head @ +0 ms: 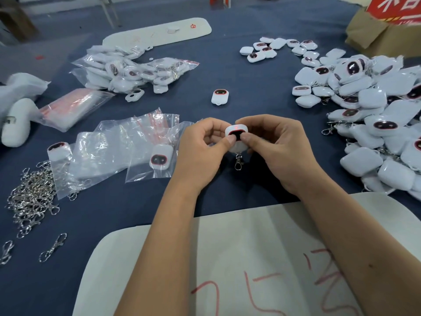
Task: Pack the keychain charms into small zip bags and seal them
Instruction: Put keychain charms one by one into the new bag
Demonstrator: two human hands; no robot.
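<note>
Both-handed: left hand [202, 147] and right hand [271, 144] pinch one white rounded plastic keychain charm [235, 133], metal clasp [238, 161] dangling, above blue worktop [250, 83].

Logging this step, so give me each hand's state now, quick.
Left hand: pinching the white keychain charm.
Right hand: pinching the same charm from the other side.
</note>
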